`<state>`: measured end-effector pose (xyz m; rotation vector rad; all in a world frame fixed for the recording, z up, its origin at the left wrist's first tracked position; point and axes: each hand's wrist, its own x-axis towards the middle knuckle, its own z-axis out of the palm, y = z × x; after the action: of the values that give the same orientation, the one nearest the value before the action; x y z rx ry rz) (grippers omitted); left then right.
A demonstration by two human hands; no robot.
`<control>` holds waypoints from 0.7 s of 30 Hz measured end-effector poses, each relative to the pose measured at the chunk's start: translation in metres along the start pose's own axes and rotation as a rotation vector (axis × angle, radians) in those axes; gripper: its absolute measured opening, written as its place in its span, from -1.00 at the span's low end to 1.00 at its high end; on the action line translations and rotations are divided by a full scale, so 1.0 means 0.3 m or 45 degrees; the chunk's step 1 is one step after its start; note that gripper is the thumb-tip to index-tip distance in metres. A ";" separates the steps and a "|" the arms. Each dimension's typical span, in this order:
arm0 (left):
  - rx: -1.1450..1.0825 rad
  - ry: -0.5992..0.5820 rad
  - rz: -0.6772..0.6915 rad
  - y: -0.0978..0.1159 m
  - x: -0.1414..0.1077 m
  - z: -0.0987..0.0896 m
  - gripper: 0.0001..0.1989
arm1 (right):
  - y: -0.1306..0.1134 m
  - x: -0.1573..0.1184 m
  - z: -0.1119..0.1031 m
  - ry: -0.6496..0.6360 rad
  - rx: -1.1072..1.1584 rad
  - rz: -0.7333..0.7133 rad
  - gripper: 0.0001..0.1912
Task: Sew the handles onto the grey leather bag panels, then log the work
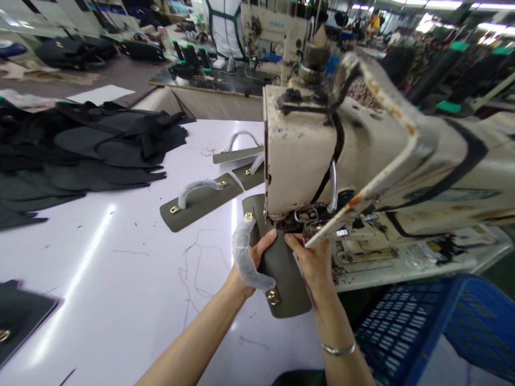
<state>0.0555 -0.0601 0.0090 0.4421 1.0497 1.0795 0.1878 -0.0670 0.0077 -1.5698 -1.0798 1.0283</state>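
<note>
Blue plastic crate [406, 321] sits beside right hand [309, 262] holding olive strap [285, 284].

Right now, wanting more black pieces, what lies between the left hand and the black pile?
In the head view, a grey strap with a wrapped handle lies between the left hand and the black pile on the white table.

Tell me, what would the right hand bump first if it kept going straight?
Probably the sewing machine: its dark metal parts sit just past the fingertips of the right hand, though depth is hard to judge.
</note>
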 end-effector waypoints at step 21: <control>-0.089 0.060 0.145 -0.008 0.026 0.018 -0.46 | -0.003 0.025 -0.003 0.123 -0.289 0.006 -0.65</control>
<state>0.0621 -0.0533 0.0060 0.4261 1.0348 1.2287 0.1902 -0.0598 0.0080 -1.7846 -1.1572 0.8463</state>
